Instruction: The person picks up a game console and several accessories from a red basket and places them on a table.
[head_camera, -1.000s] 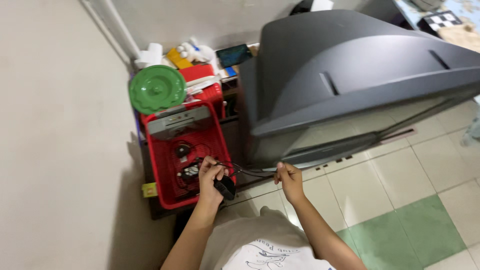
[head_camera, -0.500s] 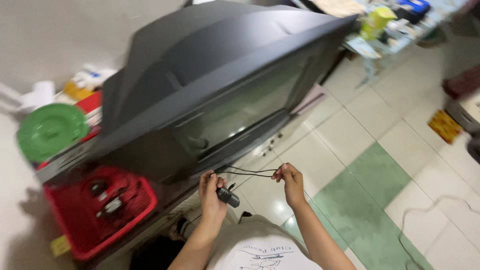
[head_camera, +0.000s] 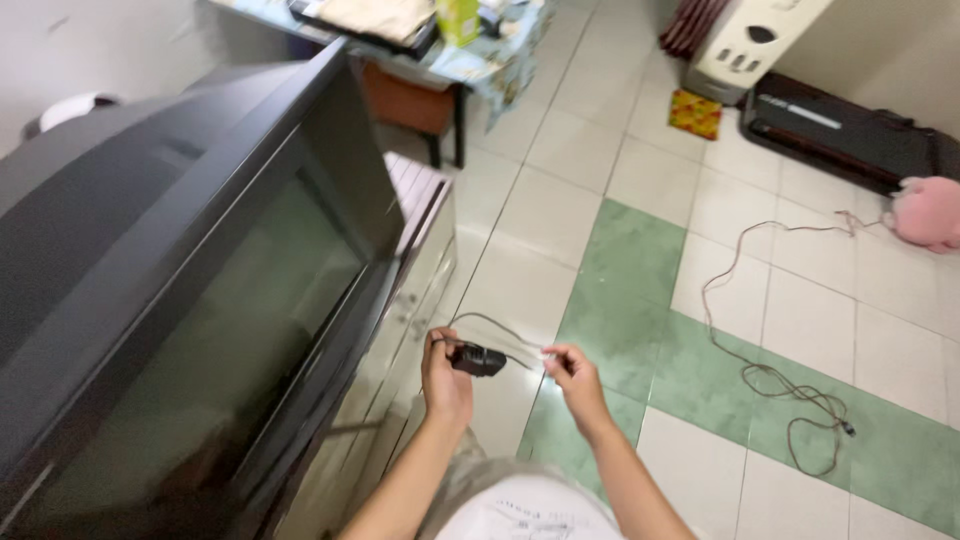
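My left hand (head_camera: 445, 378) grips a small black adapter (head_camera: 478, 359) in front of my chest. A thin dark cable (head_camera: 497, 327) loops from the adapter across to my right hand (head_camera: 571, 376), which pinches its other end. Both hands hover over the tiled floor, just right of a large dark tube television (head_camera: 170, 270) on a low cabinet (head_camera: 415, 290).
A long brown cord (head_camera: 745, 330) lies tangled on the green and white tiles to the right. A table (head_camera: 470, 55) with clutter stands at the back. A white appliance (head_camera: 750, 40), a black flat device (head_camera: 850, 130) and a pink soft toy (head_camera: 928, 212) sit far right.
My view has swung right, away from the red basket and green lid toward the open floor. Both hands kept hold of the adapter and cable and came slightly closer together.
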